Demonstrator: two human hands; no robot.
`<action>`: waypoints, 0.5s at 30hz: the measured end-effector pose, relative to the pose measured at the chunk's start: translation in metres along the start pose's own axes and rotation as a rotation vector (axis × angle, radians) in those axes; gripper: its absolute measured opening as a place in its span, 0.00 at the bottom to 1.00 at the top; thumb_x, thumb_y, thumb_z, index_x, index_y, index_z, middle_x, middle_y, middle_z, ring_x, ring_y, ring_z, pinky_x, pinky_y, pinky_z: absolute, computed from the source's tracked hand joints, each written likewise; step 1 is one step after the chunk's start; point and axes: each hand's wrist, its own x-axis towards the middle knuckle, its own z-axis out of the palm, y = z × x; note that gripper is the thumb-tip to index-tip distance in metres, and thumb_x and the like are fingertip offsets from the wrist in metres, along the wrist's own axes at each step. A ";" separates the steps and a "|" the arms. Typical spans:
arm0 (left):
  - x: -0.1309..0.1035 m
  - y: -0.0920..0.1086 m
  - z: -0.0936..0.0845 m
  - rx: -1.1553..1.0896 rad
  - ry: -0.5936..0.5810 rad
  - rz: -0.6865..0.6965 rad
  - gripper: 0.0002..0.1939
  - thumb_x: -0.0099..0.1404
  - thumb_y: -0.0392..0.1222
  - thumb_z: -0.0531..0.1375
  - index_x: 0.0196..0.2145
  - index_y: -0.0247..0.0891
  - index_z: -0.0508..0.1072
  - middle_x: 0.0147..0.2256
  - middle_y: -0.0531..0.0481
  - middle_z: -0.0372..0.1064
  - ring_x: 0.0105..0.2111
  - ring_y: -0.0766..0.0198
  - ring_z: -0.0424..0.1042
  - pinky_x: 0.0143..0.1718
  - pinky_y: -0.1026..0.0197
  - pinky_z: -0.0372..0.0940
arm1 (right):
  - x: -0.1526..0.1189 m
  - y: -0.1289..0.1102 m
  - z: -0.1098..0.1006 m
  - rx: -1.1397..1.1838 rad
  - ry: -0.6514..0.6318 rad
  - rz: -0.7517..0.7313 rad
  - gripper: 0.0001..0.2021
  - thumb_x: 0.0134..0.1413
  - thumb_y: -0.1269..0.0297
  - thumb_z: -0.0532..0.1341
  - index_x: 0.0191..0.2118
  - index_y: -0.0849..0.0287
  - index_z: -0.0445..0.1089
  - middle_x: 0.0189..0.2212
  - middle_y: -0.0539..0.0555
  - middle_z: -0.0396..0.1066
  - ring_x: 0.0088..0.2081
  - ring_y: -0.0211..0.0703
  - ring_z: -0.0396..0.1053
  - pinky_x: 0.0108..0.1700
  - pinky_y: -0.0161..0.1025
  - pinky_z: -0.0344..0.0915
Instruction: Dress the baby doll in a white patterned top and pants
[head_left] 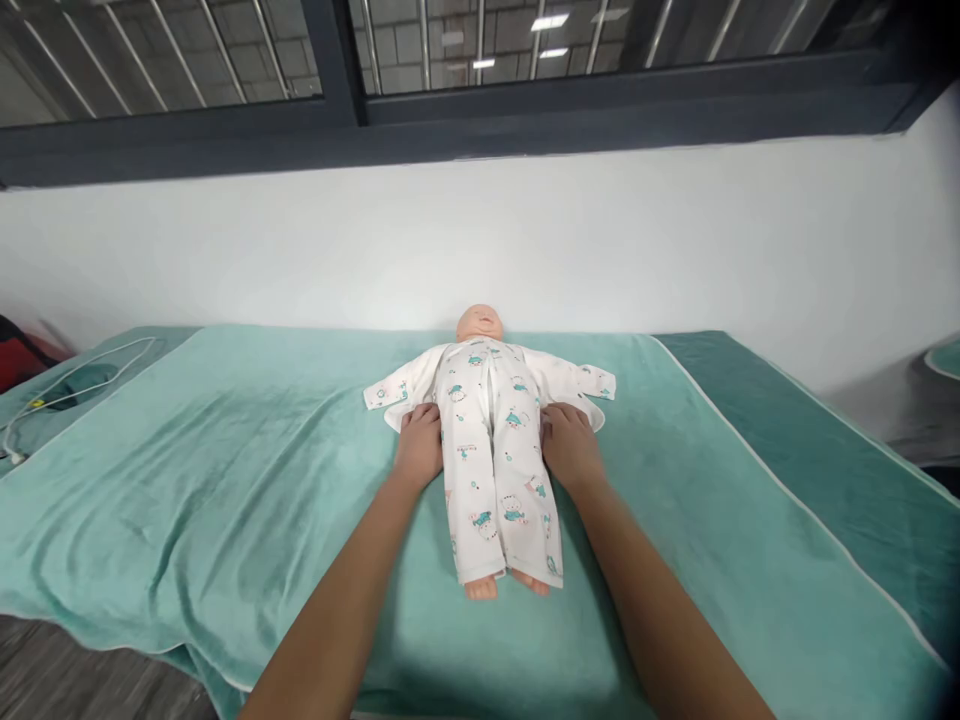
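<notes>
On the bed lies a baby doll (480,322) on its back, its head toward the wall. It wears a white baby top with its sleeves (409,378) spread out to both sides. White printed baby trousers (472,470) cover its front from near the neck down to the ankles, and its feet show below the hems. My left hand (420,442) is closed at the left side edge of the trousers, by the top's hem. At the opposite edge my right hand (570,445) is closed in the same way. The fingertips of both hands are partly hidden.
A light green blanket (225,470) with folds covers the bed. Darker green cloth (817,460) shows at the right. A white cable (97,355) and a red and black item (22,355) lie at far left. Behind stands a white wall (300,250) below a dark window frame (600,110).
</notes>
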 end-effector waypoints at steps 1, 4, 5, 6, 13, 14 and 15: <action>0.000 0.001 0.000 0.010 -0.022 0.036 0.13 0.64 0.35 0.56 0.42 0.42 0.79 0.48 0.41 0.74 0.56 0.47 0.63 0.54 0.45 0.58 | -0.001 0.003 -0.001 0.002 -0.004 -0.010 0.16 0.60 0.73 0.52 0.49 0.62 0.72 0.51 0.65 0.70 0.56 0.59 0.62 0.60 0.55 0.58; -0.001 0.004 -0.001 0.034 -0.067 0.108 0.13 0.63 0.37 0.58 0.43 0.42 0.78 0.46 0.40 0.75 0.56 0.45 0.62 0.55 0.45 0.57 | -0.003 0.005 -0.006 0.033 -0.055 -0.087 0.16 0.58 0.73 0.54 0.48 0.62 0.74 0.52 0.63 0.70 0.56 0.56 0.61 0.60 0.51 0.58; -0.001 0.005 -0.002 0.044 -0.076 0.126 0.12 0.64 0.38 0.58 0.43 0.41 0.78 0.45 0.40 0.75 0.55 0.45 0.63 0.55 0.44 0.57 | -0.002 0.004 -0.009 0.047 -0.076 -0.109 0.15 0.58 0.73 0.55 0.48 0.61 0.74 0.52 0.63 0.71 0.55 0.56 0.62 0.59 0.50 0.59; -0.001 0.006 -0.002 0.053 -0.084 0.144 0.11 0.64 0.39 0.58 0.42 0.41 0.78 0.44 0.39 0.75 0.54 0.44 0.64 0.55 0.44 0.57 | -0.003 0.002 -0.011 0.061 -0.097 -0.125 0.15 0.58 0.72 0.55 0.47 0.60 0.75 0.51 0.62 0.71 0.54 0.56 0.63 0.57 0.50 0.60; 0.000 0.005 0.005 0.043 -0.094 0.189 0.16 0.62 0.39 0.61 0.49 0.41 0.76 0.50 0.39 0.73 0.56 0.45 0.65 0.58 0.44 0.59 | -0.010 -0.011 -0.018 0.177 -0.225 -0.238 0.16 0.58 0.61 0.59 0.48 0.59 0.76 0.45 0.60 0.74 0.51 0.56 0.65 0.57 0.51 0.60; -0.001 0.003 0.006 0.033 -0.084 0.186 0.17 0.62 0.39 0.61 0.50 0.40 0.76 0.51 0.39 0.72 0.57 0.45 0.64 0.59 0.43 0.59 | -0.011 -0.012 -0.016 0.191 -0.223 -0.244 0.16 0.57 0.61 0.60 0.49 0.59 0.75 0.45 0.60 0.74 0.52 0.57 0.66 0.58 0.51 0.59; -0.001 0.003 0.007 0.024 -0.073 0.186 0.18 0.62 0.39 0.61 0.50 0.40 0.75 0.52 0.39 0.72 0.58 0.45 0.64 0.59 0.43 0.60 | -0.012 -0.013 -0.015 0.197 -0.216 -0.243 0.16 0.57 0.61 0.60 0.49 0.58 0.75 0.46 0.60 0.75 0.52 0.57 0.66 0.59 0.51 0.59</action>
